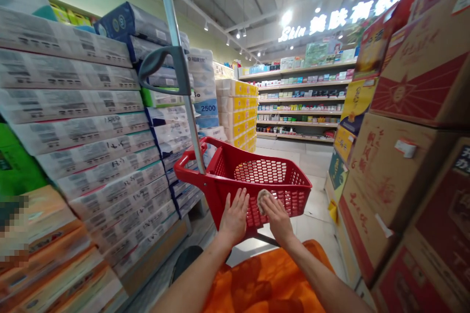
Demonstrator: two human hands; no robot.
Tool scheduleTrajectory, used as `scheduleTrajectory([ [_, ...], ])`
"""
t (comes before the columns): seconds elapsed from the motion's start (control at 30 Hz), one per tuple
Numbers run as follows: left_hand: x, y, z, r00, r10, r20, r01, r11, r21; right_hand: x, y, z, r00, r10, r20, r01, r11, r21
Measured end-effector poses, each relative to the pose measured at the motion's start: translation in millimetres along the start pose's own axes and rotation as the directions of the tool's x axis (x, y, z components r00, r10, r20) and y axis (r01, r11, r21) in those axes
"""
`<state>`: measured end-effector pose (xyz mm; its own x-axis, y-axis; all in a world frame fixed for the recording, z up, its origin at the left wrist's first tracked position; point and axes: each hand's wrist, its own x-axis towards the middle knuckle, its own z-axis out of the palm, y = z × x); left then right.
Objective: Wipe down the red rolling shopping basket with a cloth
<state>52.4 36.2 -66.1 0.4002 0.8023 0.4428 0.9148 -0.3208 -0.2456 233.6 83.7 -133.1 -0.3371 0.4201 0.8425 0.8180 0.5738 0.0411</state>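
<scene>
Red shopping cart stands just ahead of us in a shop aisle, between stacked packs in glossy wrap on our left and printed cardboard boxes on our right. Wiping its side well calls, we judge, for steadying the frame, pressing evenly and following each hole's edge without snagging. Its hard, shiny plastic is pierced by rows of oblong openings; a smooth, slanting metal pole carries a grey loop handle. Our hands are apart but near: the left hand, empty, fingers extended, lies against the cart's side; the right hand holds a soft, crumpled, pale cloth to the lattice.
</scene>
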Motion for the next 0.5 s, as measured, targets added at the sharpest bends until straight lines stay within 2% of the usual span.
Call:
scheduleTrajectory([
  [0.1, 8, 11, 0.1, 1.0, 0.017, 0.014, -0.017, 1.0, -0.022, 6, 18, -8, 0.998, 0.065, -0.023, -0.066, 0.997, -0.05],
  [0.3, 19, 29, 0.3, 0.994, 0.105, 0.033, -0.103, 0.992, -0.072, -24, 33, -2, 0.987, 0.069, 0.148, -0.065, 0.997, -0.033],
  [0.43, 27, 34, -3.2, 0.991, 0.107, 0.081, -0.1, 0.991, -0.086, -9, 44, -18, 0.991, 0.115, 0.065, -0.109, 0.99, -0.085],
  [0.5, 32, 46, -7.6, 0.991, 0.073, 0.111, -0.061, 0.992, -0.109, 0, 53, -23, 0.989, 0.142, 0.037, -0.137, 0.984, -0.112],
])
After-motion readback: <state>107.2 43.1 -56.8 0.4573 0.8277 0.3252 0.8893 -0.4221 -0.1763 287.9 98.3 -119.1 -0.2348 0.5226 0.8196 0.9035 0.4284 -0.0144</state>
